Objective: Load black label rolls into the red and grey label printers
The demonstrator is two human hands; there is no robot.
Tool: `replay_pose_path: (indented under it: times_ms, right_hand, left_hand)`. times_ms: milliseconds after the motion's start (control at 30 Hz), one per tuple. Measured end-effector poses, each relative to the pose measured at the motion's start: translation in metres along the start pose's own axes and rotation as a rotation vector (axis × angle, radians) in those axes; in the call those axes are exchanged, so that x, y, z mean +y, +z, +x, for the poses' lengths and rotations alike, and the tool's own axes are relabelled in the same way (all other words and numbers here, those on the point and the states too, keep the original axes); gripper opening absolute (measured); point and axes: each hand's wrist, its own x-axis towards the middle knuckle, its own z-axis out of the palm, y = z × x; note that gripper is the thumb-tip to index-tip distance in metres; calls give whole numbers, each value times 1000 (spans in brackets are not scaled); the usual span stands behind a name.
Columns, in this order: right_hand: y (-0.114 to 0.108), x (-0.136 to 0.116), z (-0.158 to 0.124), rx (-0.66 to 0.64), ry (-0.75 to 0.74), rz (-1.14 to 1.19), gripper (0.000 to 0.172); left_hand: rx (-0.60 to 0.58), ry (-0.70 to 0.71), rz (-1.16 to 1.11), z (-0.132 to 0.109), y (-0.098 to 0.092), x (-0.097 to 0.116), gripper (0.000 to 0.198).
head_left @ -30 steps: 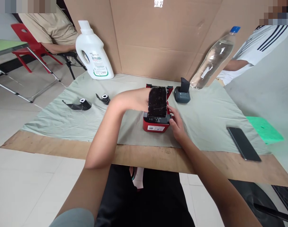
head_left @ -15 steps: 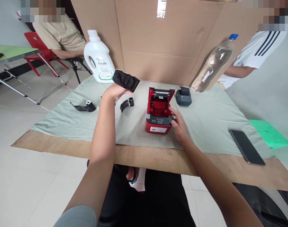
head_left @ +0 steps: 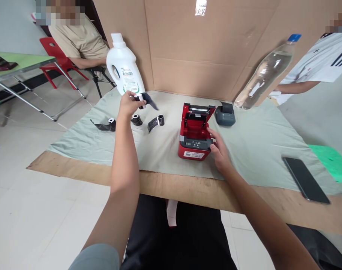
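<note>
My left hand (head_left: 128,105) is raised above the cloth, its fingers closed on a small black paper roll (head_left: 141,99) with a loose end trailing to the right. Below it lie a black roll (head_left: 136,120), another roll (head_left: 159,120) with its strip partly unwound, and a third roll (head_left: 110,125) farther left. A red receipt printer (head_left: 194,148) stands with its lid (head_left: 198,109) raised, and its inner bay shows no roll. My right hand (head_left: 220,152) grips the printer's right side, thumb near the front and fingers along the edge.
Behind the printer is a small dark grey printer (head_left: 225,117) with black paper sticking out. A white detergent bottle (head_left: 124,67) and a leaning clear bottle (head_left: 268,71) stand before the cardboard (head_left: 193,56). A phone (head_left: 306,180) lies at right. Two people are beyond the table.
My left hand has turned the roll, which now shows edge-on rather than broad side. The middle roll on the cloth has come into view. The camera has shifted slightly; my right hand stays on the printer.
</note>
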Motion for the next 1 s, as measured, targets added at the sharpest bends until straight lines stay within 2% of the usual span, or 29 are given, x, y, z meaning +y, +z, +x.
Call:
replay_pose_path:
  times_ms: [100,167,300,433,533,667,767,900,1000]
  right_hand:
    - [0,0,0,-5,-11,11,58]
    - [0,1,1,-5,-8,7,58]
    - [-1,2,1,-8,-4,0,59]
    - [-1,1,1,-8,-16,-5,56]
    - [-2,0,1,-4,-23,-1,55]
    - [-2,-1,1,-8,-22,-13,55]
    - [-3,-1,2,-8,-26,-7,55]
    - [-3,-1,2,-13,-26,-12,55]
    - [-3,-1,3,-11,-39,-16,54]
  left_hand:
    - [46,-4,268,0,10,-6,52]
    - [25,2,457,-2,19,-9,53]
    - [-85,8,816,-9,43,-15,36]
    - [-127,-54,938,-15,61,-25,18]
    - [-132,-65,945,-14,58,-24,24]
    - [-105,-96,835,-11,30,-9,46]
    - [24,-108,771,-18,0,-5,38]
    - [123,14,848,-31,-47,-24,31]
    - [24,49,875,-32,-92,-44,42]
